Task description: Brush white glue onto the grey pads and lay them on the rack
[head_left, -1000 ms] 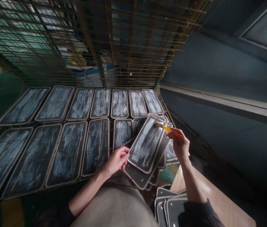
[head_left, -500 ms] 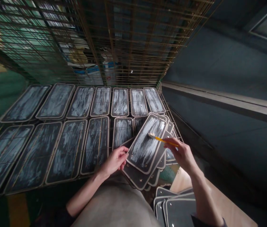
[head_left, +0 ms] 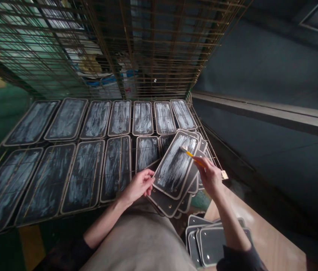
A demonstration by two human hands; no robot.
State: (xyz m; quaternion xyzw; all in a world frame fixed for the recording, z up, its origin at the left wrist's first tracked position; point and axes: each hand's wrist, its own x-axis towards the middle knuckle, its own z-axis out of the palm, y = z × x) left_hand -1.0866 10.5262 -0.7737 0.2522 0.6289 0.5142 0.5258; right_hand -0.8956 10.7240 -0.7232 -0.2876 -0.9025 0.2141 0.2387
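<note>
My right hand (head_left: pixel 208 174) grips a paintbrush (head_left: pixel 189 153) by its yellow handle. Its bristles touch the upper part of a dark rectangular panel (head_left: pixel 173 177) with a pale border, streaked with white coating. This panel lies tilted on top of a stack of similar panels (head_left: pixel 164 205). With fingers and thumb, my left hand (head_left: pixel 140 184) pinches the panel's left edge near its lower corner. Two rows of panels with white streaks, such as this one (head_left: pixel 84 173), lie on the wire rack to the left and behind.
A wire mesh rack (head_left: pixel 159 84) rises at the back. More dark panels (head_left: pixel 212 241), without streaks, are piled at the lower right on a wooden board (head_left: pixel 263 226). A grey wall (head_left: pixel 274 82) with a ledge runs along the right.
The brush has moved up along the panel, and my right hand has shifted slightly up with it. My left hand keeps its hold on the edge. The view has shifted a little.
</note>
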